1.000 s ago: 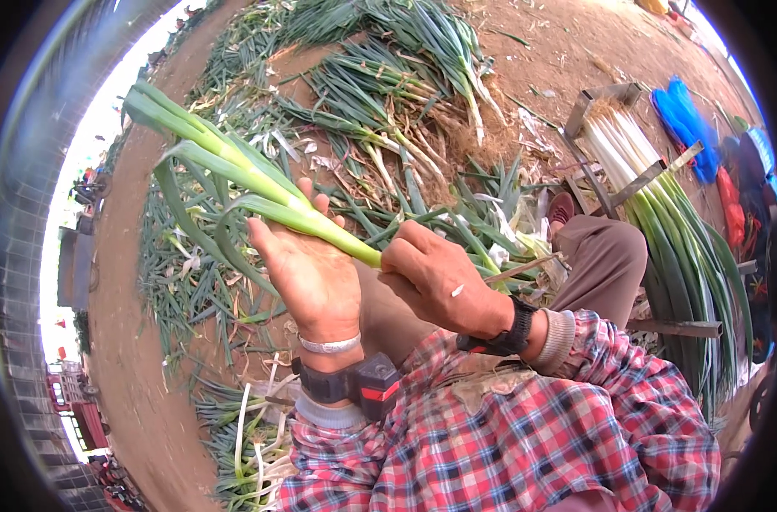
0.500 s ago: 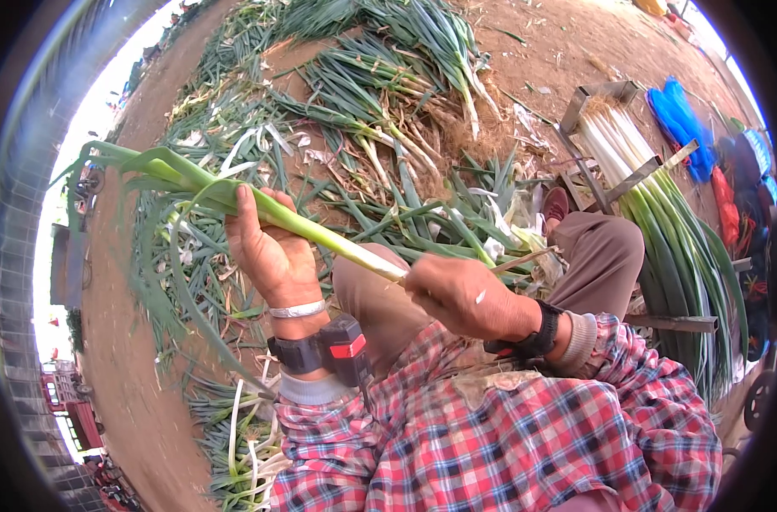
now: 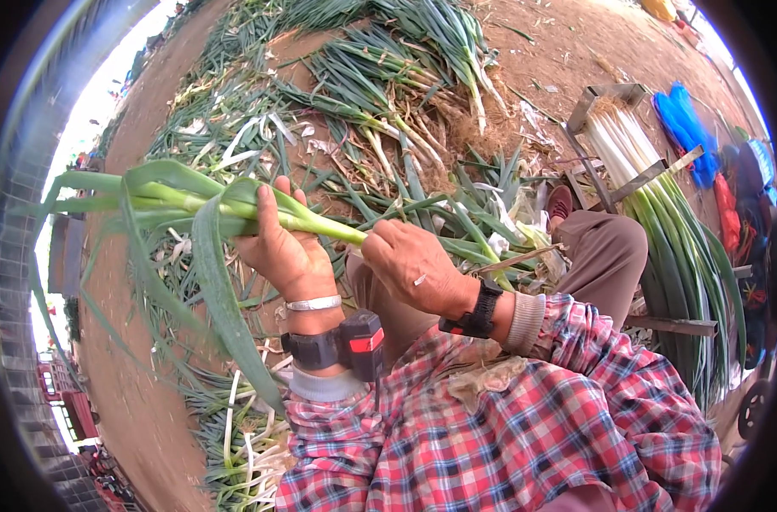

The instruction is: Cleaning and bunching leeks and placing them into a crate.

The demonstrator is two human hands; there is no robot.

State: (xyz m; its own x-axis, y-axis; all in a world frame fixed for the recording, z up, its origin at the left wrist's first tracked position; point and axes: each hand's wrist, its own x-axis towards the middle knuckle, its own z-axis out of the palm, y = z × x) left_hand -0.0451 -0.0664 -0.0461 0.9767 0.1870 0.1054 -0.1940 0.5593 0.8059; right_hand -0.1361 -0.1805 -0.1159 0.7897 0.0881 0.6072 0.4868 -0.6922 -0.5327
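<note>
A leek (image 3: 333, 229) lies slantwise across my two hands above my lap. My left hand (image 3: 282, 252) is wrapped round its green upper stalk, thumb in front and fingers behind. Its long leaves hang and spread to the left, one broad blade drooping past my left wrist. My right hand (image 3: 414, 269) is closed on the pale lower end, which its fingers hide. Below my right hand, a thin brown stick-like thing (image 3: 521, 258) juts out toward my knee; I cannot tell whether the hand touches it.
Stripped leaves (image 3: 201, 102) litter the ground ahead and left. Untrimmed leeks with roots (image 3: 406, 94) lie beyond my hands. At my right, a metal rack (image 3: 636, 186) holds a bundle of cleaned leeks (image 3: 653, 205). Blue netting (image 3: 686, 128) lies beyond it. More leeks (image 3: 243, 452) sit by my left elbow.
My right hand has moved left and up along the stalk, closer to my left hand. The leek's leaves have swung and spread lower on the left.
</note>
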